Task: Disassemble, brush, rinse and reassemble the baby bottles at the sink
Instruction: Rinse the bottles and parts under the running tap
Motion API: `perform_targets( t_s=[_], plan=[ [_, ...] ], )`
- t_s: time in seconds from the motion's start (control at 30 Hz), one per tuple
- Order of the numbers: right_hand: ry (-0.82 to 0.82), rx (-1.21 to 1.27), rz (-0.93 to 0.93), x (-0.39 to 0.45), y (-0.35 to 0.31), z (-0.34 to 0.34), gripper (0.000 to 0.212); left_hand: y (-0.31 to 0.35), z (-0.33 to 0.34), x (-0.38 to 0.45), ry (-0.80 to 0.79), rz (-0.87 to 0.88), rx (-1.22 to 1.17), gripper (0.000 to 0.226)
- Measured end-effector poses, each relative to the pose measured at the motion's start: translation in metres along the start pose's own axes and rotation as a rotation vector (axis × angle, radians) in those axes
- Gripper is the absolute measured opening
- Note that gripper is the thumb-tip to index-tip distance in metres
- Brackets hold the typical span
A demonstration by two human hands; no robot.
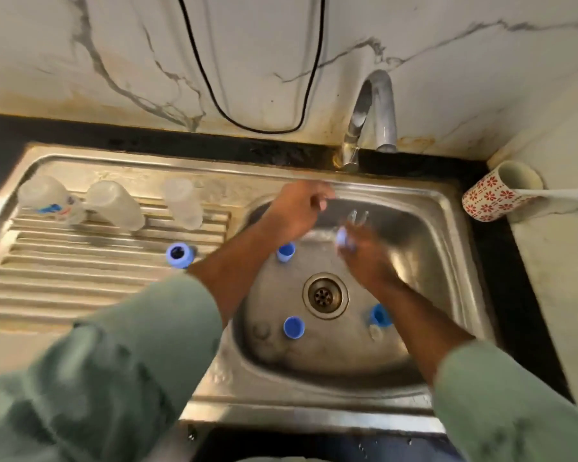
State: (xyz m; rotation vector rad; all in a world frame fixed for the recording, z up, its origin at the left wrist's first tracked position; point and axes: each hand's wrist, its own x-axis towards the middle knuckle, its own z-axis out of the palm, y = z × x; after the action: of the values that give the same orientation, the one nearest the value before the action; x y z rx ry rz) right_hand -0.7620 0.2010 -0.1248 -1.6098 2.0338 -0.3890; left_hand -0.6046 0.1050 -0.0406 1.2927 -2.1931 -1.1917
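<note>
Green sleeves (131,371) lead to the sink (454,261): right hand (364,258) pinches a blue ring (342,237) below the tap (374,111); left hand (297,211), loosely curled, holds nothing visible.

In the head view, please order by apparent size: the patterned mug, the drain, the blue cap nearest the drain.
1. patterned mug
2. drain
3. blue cap
The mug stands on the counter, the others lie in the basin, so true sizes remain unsure.
</note>
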Motion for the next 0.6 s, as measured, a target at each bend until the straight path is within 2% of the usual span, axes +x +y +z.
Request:
perform_targets(
  t_s=[0.03,0.07,0.13,0.17,0.2,0.23,0.27,0.33,0.4,0.43,0.53,0.6],
  plan=[
    [-0.176,-0.122,0.066,-0.008,0.003,0.013,0.031,-0.007,-0.003,-0.026,-0.003,-0.006,-0.018,0.028],
    [-0.198,-0.155,0.11,-0.015,-0.004,0.023,0.031,-0.019,-0.009,-0.053,0.002,-0.011,-0.021,0.026],
    [0.185,0.01,0.152,-0.024,-0.015,0.034,0.033,-0.046,-0.025,-0.102,0.063,-0.001,0.036,0.022],
    [0.277,0.062,0.162,-0.025,-0.02,0.038,0.032,-0.06,-0.034,-0.124,0.1,-0.003,0.08,0.021],
    [0.201,0.007,0.155,-0.027,-0.027,0.043,0.028,-0.075,-0.043,-0.143,0.129,-0.022,0.115,0.02],
    [0.023,-0.064,0.185,-0.032,-0.041,0.051,0.027,-0.093,-0.055,-0.163,0.144,-0.053,0.166,0.018],
    [-0.08,-0.106,0.225,-0.034,-0.049,0.056,0.028,-0.109,-0.064,-0.176,0.155,-0.088,0.22,0.017],
    [0.063,0.006,0.205,-0.03,-0.078,0.064,0.033,-0.14,-0.084,-0.198,0.147,-0.205,0.297,0.026],
    [0.257,0.169,0.049,-0.027,-0.12,0.064,0.038,-0.166,-0.095,-0.209,0.126,-0.295,0.32,0.047],
    [0.278,0.204,-0.026,-0.029,-0.143,0.063,0.04,-0.174,-0.098,-0.21,0.117,-0.303,0.313,0.057],
    [0.152,0.209,-0.072,-0.035,-0.198,0.074,0.043,-0.191,-0.101,-0.205,0.083,-0.241,0.299,0.075],
    [0.063,0.225,-0.038,-0.041,-0.221,0.086,0.043,-0.197,-0.103,-0.196,0.064,-0.212,0.275,0.071]
  ],
)
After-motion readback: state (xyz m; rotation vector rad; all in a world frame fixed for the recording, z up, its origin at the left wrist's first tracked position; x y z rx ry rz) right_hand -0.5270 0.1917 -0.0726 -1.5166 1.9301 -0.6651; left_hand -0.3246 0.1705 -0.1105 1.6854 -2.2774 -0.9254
